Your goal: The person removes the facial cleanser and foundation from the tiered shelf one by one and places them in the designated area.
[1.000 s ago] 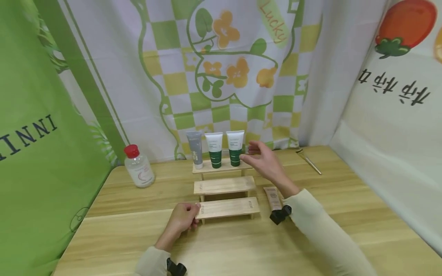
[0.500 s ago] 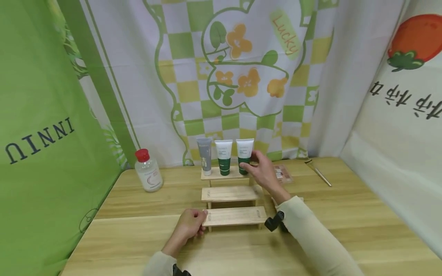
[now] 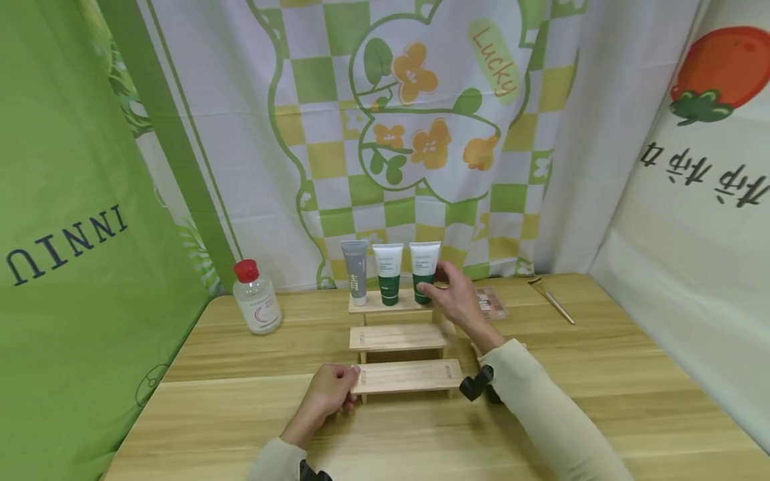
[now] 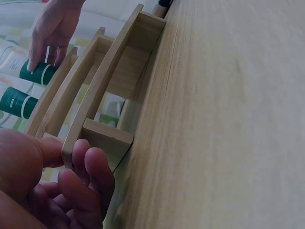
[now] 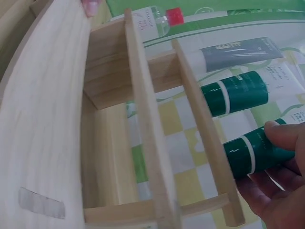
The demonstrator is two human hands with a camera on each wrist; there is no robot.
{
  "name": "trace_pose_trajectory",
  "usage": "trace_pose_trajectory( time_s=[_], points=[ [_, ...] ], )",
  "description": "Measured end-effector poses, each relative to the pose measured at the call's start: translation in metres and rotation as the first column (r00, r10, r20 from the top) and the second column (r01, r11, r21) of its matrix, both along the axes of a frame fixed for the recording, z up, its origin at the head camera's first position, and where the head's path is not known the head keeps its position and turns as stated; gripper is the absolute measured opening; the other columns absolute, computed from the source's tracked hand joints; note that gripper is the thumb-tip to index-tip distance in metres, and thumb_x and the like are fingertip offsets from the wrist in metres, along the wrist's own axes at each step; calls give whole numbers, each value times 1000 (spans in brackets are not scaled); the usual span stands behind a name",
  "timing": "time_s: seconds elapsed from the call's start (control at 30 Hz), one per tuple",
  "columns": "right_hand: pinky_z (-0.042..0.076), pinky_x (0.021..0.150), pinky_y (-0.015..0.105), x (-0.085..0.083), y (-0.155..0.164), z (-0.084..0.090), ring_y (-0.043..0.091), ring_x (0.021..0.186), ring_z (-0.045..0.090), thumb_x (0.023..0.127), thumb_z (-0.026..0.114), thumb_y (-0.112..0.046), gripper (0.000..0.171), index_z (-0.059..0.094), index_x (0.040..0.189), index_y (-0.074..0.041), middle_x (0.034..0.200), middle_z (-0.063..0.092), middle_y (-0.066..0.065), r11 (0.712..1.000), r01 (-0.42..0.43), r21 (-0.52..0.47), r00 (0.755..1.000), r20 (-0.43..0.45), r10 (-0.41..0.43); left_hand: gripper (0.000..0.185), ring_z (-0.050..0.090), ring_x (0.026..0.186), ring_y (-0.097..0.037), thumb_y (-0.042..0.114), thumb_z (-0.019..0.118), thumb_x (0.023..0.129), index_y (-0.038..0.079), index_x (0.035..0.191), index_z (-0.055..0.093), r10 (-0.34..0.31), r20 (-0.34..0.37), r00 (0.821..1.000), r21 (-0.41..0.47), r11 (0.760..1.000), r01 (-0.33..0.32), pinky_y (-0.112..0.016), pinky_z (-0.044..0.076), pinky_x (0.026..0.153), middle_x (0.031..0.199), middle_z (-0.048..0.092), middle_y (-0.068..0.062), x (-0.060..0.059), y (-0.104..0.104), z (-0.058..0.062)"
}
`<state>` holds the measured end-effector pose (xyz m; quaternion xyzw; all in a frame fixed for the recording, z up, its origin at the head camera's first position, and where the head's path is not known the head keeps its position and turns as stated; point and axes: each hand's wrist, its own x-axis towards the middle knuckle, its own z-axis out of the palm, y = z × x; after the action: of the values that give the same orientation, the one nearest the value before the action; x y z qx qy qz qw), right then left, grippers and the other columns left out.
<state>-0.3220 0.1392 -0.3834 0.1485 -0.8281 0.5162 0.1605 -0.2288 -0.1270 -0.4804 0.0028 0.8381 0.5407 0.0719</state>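
Note:
A three-step wooden display stand is on the table. My left hand pinches the left end of its lowest step, thumb on top and fingers curled beneath, as the left wrist view confirms. On the top step stand a grey tube and two white-and-green cosmetic tubes, the middle one and the right one. Around the lower green part of the right tube, my right hand has its thumb in front and fingers behind. In the right wrist view, that tube has its cap against the top step.
A clear bottle with a red cap stands at the back left. Behind my right hand lies a makeup palette, and farther right a brush. Another tube lies mostly hidden under my right forearm. Curtains border the table's back and sides.
My right hand has closed from beside the right tube onto its lower part, then stays there. The left hand keeps its hold on the stand. The head view has shifted slightly.

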Motion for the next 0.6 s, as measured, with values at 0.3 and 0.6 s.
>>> trace_pose_trajectory(
  time_s=[0.3, 0.6],
  points=[
    [51, 92, 47, 26, 15, 22, 34, 108, 61, 89, 73, -17, 46, 53, 126, 2, 115, 64, 21, 999, -31, -11, 999, 25, 31, 35, 57, 46, -13, 28, 53, 100, 2, 79, 64, -2, 9, 1000, -6, 1000, 2, -21, 40, 39, 58, 59, -3, 0, 1, 0],
    [54, 80, 28, 60, 42, 30, 30, 98, 62, 88, 73, -9, 42, 54, 123, 6, 107, 64, 22, 999, -30, -19, 1000, -4, 30, 37, 58, 47, -14, 29, 52, 100, 2, 79, 64, 1, 16, 1000, -26, 1000, 0, -22, 40, 39, 59, 60, -3, 0, -1, 1]
  ],
)
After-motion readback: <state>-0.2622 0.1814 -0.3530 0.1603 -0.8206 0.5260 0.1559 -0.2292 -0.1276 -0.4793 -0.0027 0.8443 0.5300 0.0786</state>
